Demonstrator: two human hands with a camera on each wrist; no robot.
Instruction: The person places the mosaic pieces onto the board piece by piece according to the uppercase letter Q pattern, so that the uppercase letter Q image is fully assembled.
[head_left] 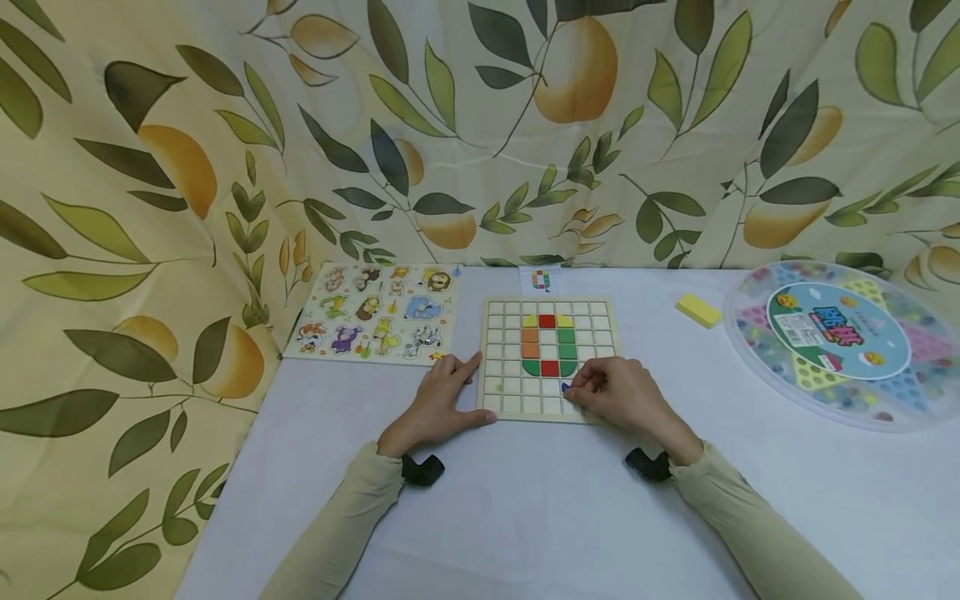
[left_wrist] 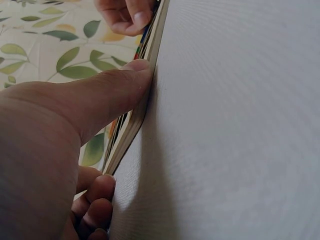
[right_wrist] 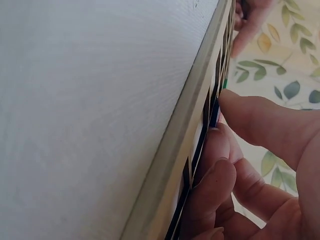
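A wooden grid board [head_left: 510, 405] lies on the table, with red, yellow, orange and green pieces forming a ring in its cells. My right hand [head_left: 618, 387] pinches a small dark blue tile [head_left: 567, 387] between thumb and fingertips, low over the board, just below the ring's lower right corner. In the right wrist view the tile [right_wrist: 215, 111] shows as a thin sliver under the thumb. Spread around the near left corner of the board, my left hand [head_left: 442, 400] touches its left edge with the fingers and its front edge with the extended thumb.
Behind the board a small pattern card [head_left: 541, 281] shows a coloured ring with a blue tail. An animal picture board [head_left: 382, 315] lies at left. To the right are a yellow block [head_left: 698, 310] and a round clear case of beads [head_left: 840, 333]. Leaf-print cloth [head_left: 480, 150] hangs behind.
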